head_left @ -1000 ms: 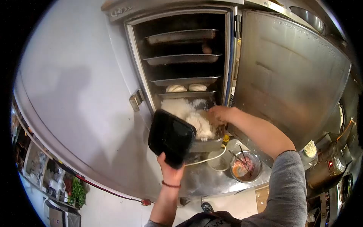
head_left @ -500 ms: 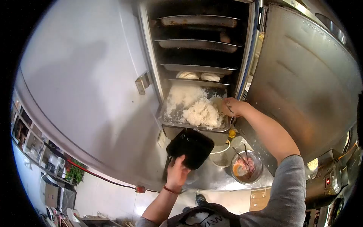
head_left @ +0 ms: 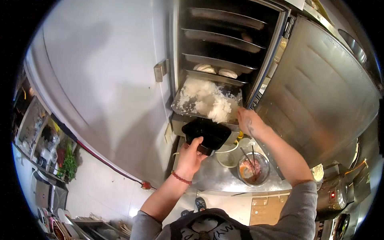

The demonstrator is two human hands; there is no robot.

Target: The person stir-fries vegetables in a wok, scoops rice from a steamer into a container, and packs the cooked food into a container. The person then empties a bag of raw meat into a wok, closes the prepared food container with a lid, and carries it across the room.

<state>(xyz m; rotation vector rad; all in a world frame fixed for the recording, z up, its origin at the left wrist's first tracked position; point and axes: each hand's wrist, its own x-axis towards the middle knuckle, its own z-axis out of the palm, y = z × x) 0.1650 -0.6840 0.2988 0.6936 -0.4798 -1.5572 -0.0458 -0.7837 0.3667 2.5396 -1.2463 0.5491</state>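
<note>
My left hand (head_left: 191, 158) is closed on the near rim of a black plastic container (head_left: 208, 136), tilted just below the front edge of the rice tray. A metal tray (head_left: 174, 103) of cooked white rice (head_left: 200, 91) juts from the steam cabinet. My right hand (head_left: 247, 120) is closed at the tray's right front corner around what looks like a pale rice paddle (head_left: 235, 110), mostly hidden and blurred. A clump of rice (head_left: 220, 111) lies beside it, over the tray's front edge and the container's far rim.
Metal trays (head_left: 224, 40) fill the cabinet above, with pale buns (head_left: 205, 69) on a lower one. The steel door (head_left: 320, 100) hangs open at right. On the counter (head_left: 208, 176) stand a bowl of raw meat with chopsticks (head_left: 253, 169) and a small bowl (head_left: 228, 159).
My left hand has brought the black container up against the tray's front. My right hand has drawn a clump of rice forward to the tray's edge. The head view has shifted and tilted.
</note>
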